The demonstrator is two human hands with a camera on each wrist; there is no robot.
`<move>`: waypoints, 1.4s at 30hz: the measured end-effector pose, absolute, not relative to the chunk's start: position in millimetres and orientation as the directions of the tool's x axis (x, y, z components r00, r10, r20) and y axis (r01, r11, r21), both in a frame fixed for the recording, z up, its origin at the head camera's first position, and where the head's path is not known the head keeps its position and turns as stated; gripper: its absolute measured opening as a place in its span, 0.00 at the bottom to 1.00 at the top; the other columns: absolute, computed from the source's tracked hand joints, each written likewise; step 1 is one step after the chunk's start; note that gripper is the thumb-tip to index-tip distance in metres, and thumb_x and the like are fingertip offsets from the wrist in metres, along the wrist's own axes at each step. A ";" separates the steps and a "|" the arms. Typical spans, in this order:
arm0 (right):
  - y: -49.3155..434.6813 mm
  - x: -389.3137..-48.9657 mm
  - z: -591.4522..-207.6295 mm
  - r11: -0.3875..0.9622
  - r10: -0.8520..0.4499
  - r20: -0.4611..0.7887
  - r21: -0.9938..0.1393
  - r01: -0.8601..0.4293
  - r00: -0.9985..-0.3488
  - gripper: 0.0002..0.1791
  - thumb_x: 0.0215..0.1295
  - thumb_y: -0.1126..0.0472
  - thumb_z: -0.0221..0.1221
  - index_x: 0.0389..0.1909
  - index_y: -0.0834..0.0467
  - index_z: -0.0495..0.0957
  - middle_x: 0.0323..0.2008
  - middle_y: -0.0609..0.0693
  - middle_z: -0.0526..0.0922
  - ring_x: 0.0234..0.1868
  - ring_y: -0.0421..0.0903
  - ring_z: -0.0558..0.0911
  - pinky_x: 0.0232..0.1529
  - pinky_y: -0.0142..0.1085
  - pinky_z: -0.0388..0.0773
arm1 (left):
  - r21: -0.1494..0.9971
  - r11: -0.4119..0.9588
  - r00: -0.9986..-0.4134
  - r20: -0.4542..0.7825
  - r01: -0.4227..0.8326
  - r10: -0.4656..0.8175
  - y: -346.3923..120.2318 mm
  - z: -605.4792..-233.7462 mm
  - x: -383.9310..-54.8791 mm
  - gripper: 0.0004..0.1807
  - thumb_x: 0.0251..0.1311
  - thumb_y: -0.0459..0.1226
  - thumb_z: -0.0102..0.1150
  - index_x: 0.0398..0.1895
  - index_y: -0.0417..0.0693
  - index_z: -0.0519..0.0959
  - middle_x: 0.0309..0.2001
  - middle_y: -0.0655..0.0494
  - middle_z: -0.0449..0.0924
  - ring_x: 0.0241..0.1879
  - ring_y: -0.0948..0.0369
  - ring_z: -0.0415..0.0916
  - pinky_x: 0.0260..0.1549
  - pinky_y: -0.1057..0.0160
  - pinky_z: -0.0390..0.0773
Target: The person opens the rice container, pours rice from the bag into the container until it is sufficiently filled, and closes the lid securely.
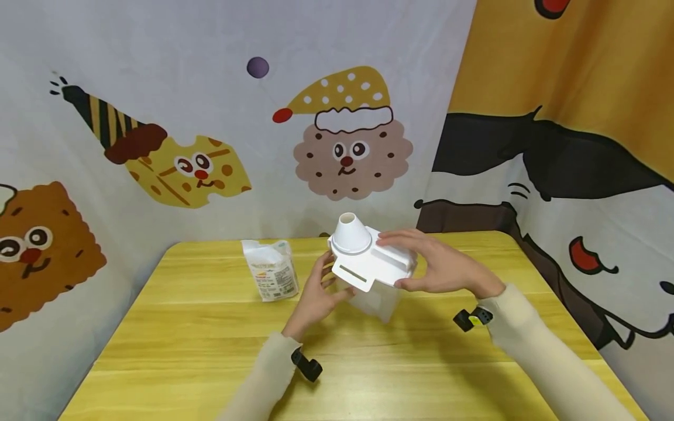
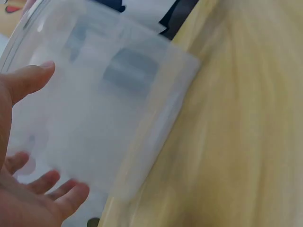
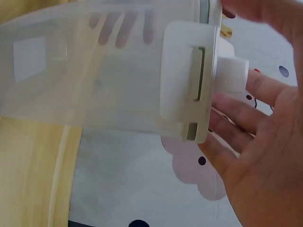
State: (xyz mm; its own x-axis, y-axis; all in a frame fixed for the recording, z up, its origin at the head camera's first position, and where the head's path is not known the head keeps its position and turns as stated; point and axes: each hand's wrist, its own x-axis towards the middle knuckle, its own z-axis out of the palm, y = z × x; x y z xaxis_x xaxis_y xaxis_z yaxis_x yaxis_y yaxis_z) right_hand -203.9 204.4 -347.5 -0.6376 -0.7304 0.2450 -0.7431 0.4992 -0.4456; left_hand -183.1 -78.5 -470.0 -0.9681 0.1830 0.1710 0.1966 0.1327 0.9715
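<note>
A translucent plastic storage container (image 2: 94,109) with a white lid (image 1: 387,263) is held tilted over the wooden table. On the lid stand a white cone-shaped spout (image 1: 351,235) and a raised bar. My left hand (image 1: 318,298) holds the container's side, thumb at the front and fingers behind; its fingers show through the clear wall in the right wrist view. My right hand (image 1: 439,263) grips the lid from the right, with the thumb at the near edge and fingers across the top. A white latch flap (image 3: 184,71) hangs at the lid's side.
A white printed packet (image 1: 274,275) stands on the table (image 1: 210,351), left of the container and beyond my left hand. Behind the table's far edge hangs a cloth (image 1: 200,35) with cartoon figures; another part of it hangs on the right.
</note>
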 end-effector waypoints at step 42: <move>183.2 -177.1 -370.5 0.557 -0.608 0.411 -0.389 -0.734 -0.680 0.45 0.51 0.45 0.77 0.71 0.45 0.71 0.67 0.46 0.75 0.65 0.47 0.72 0.59 0.52 0.80 | 0.988 0.045 -0.952 0.129 0.147 0.276 -84.6 -474.4 -200.8 0.57 0.51 0.23 0.73 0.81 0.65 0.56 0.79 0.57 0.59 0.79 0.53 0.56 0.77 0.46 0.62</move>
